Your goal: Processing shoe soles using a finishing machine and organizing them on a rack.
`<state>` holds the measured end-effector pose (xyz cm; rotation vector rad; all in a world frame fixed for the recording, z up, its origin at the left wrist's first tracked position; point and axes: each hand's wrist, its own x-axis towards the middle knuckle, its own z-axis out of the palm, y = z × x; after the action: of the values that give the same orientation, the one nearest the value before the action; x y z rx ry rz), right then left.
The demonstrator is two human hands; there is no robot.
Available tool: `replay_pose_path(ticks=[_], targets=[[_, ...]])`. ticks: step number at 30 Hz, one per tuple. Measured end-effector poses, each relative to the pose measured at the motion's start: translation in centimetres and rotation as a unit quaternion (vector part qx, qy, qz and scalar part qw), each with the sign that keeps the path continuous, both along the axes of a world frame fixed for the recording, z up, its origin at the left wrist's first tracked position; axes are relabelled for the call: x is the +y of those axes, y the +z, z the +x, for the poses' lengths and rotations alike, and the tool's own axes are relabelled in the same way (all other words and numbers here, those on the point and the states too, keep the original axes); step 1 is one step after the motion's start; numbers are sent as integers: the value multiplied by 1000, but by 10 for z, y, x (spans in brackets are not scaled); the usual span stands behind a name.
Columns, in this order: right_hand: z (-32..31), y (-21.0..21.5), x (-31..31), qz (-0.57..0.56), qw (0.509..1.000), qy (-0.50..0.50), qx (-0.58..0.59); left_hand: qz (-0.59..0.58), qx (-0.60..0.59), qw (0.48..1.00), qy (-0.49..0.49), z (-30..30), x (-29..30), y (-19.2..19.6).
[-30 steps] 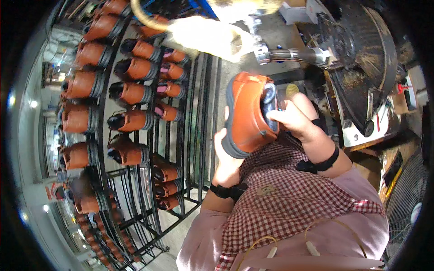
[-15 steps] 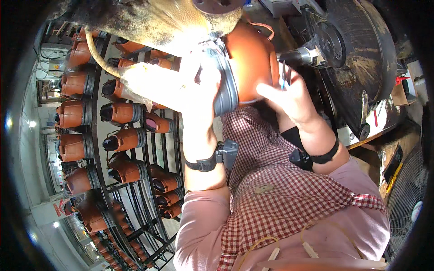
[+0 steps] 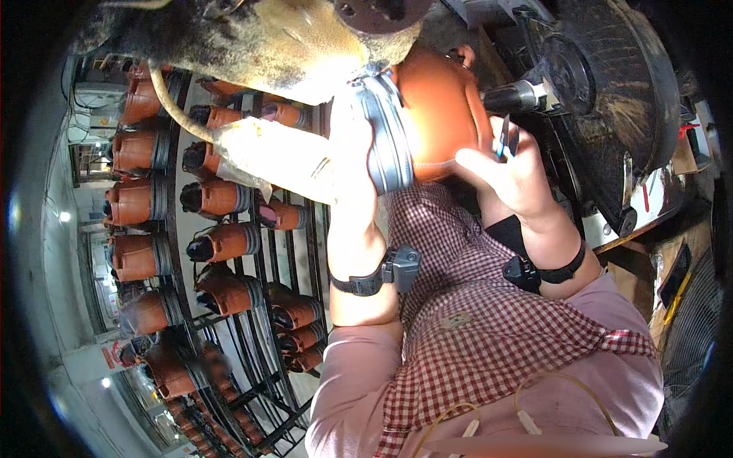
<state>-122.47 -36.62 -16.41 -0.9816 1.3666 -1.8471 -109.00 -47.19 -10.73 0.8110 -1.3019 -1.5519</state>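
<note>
At the top centre of the frame, the person held an orange-brown clay pot with a grey metal band around its rim, raised high before their chest. The left hand was pressed against the banded rim side, its grip closed on the pot as far as I could see, though glare washed out the fingers. The right hand rested against the pot's far side while pinching a small thin dark tool between thumb and fingers. The work seemed to be trimming or checking the pot's surface. The next move would call for a steady left hold while the tool met the clay cleanly. At the left of the frame, a black metal rack carried rows of similar pots; a large fan stood at the upper right.
</note>
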Motion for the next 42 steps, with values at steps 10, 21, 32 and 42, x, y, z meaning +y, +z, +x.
replay_pose_path(ticks=[10, 21, 32, 42], targets=[[-12, 4, -5, -13, 997, -54, 62, 61, 15, 997, -47, -12, -25, -1], [-15, 14, 4, -7, 981, -81, 177, 8, -31, 998, -60, 16, 17, -21], [-33, 8, -5, -27, 991, -66, 114, -42, -157, 965, -204, 64, 81, -23], [-34, -28, -10, -50, 964, -201, 165, -47, -16, 995, -88, 38, 67, -33]])
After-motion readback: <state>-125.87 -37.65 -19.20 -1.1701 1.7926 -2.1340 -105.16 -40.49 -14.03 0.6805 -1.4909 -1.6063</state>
